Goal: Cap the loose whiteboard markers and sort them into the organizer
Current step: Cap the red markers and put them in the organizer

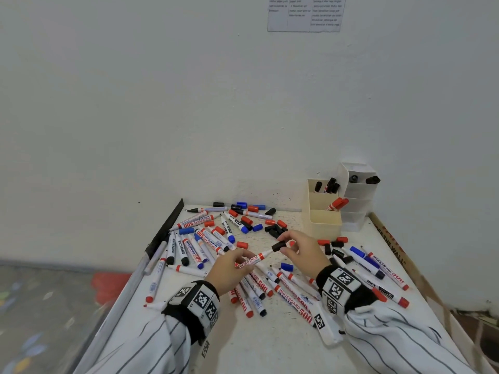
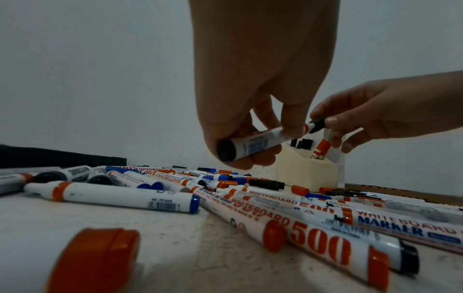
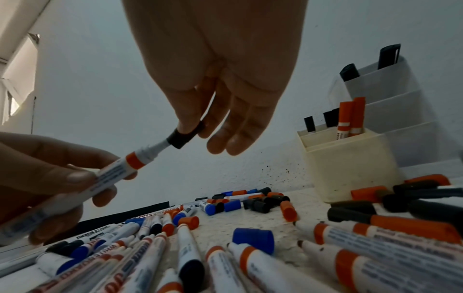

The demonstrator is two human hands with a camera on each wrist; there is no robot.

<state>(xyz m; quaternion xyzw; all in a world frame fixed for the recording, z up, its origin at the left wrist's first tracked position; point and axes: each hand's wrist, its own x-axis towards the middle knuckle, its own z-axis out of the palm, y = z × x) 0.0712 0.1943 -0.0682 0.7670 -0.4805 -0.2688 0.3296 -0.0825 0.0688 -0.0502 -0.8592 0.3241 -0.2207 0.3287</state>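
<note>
My left hand [image 1: 235,265] grips a white whiteboard marker [image 1: 253,259] with an orange collar and a black end, held above the table. Its barrel [image 2: 260,141] points toward my right hand [image 1: 294,245], which pinches a black cap [image 1: 279,246] between thumb and forefinger. The cap [image 3: 181,138] sits over the marker's tip [image 3: 160,147] with white neck still showing. The cream organizer [image 1: 324,222] stands at the back right, with black-capped markers [image 1: 328,185] in its rear slot and red-capped ones [image 1: 337,204] in the middle slot.
Several loose markers [image 1: 194,247] and loose caps [image 1: 274,229] in red, blue and black cover the white table [image 1: 243,344]. A white tiered holder [image 1: 357,201] stands behind the organizer against the wall. A dark strip [image 1: 167,225] lines the table's left edge.
</note>
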